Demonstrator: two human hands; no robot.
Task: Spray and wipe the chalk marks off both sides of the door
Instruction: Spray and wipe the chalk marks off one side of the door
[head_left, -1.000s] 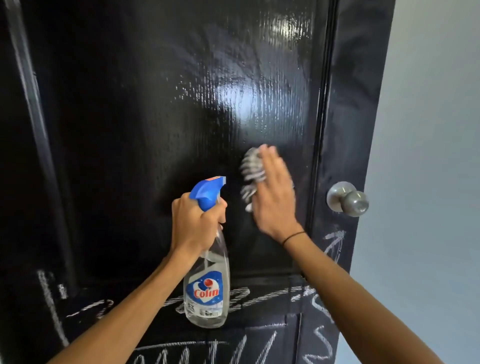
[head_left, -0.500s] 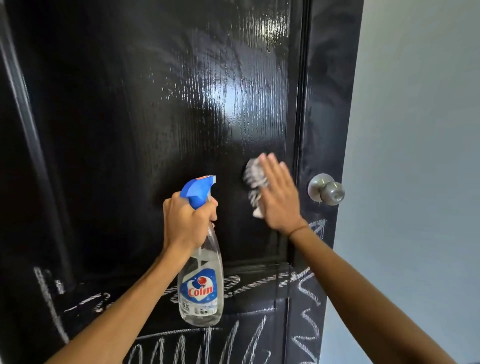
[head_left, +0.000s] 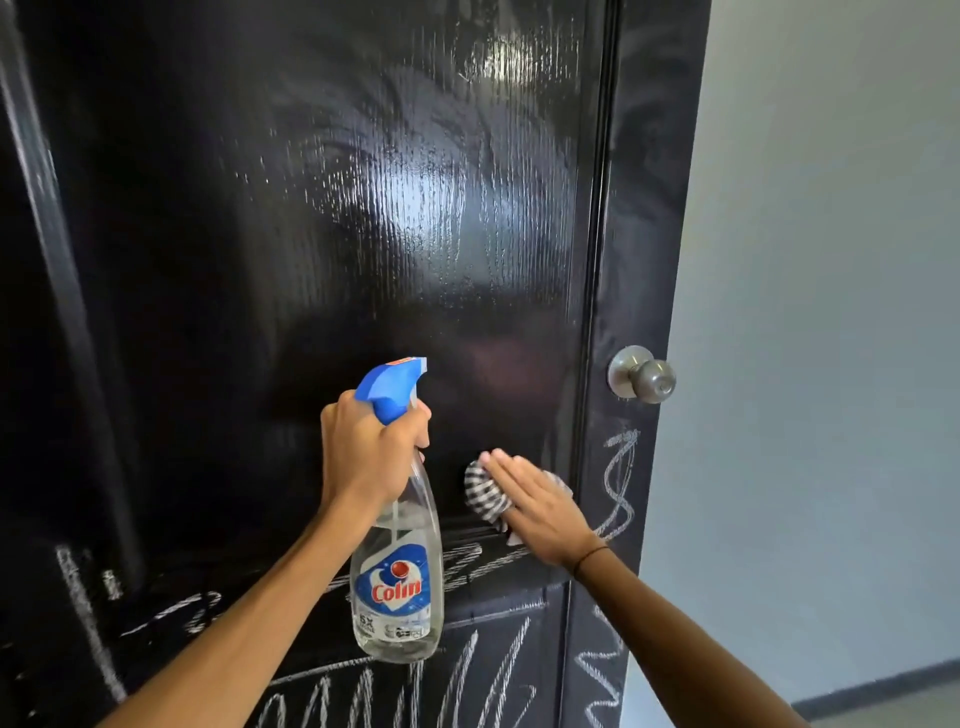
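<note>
A black door (head_left: 322, 218) filled most of the view, its upper panel wet and glossy with a bright reflection toward 12 o'clock. White chalk marks (head_left: 483, 680) covered the lower panel at 6 o'clock and ran as a looping scrawl down the right stile toward 4 o'clock. A round metal doorknob (head_left: 647, 378) projected from the stile at 3 o'clock. Beyond the door edge stood a pale wall (head_left: 831, 312), with a dark skirting strip at its foot.

The left hand (head_left: 366, 452) gripped the neck of a clear spray bottle (head_left: 397, 582), fingers curled round it below the blue trigger head. The bottle's long axis ran upright, base toward 6 o'clock; its nozzle pointed toward the door and toward 1 o'clock. The bottle hung in front of the door at centre, just left of the cloth.

The right hand (head_left: 537, 506) lay with straight fingers flat on a striped cloth (head_left: 483, 493), pressing it against the bottom of the upper panel, at roughly 5 o'clock from centre.
</note>
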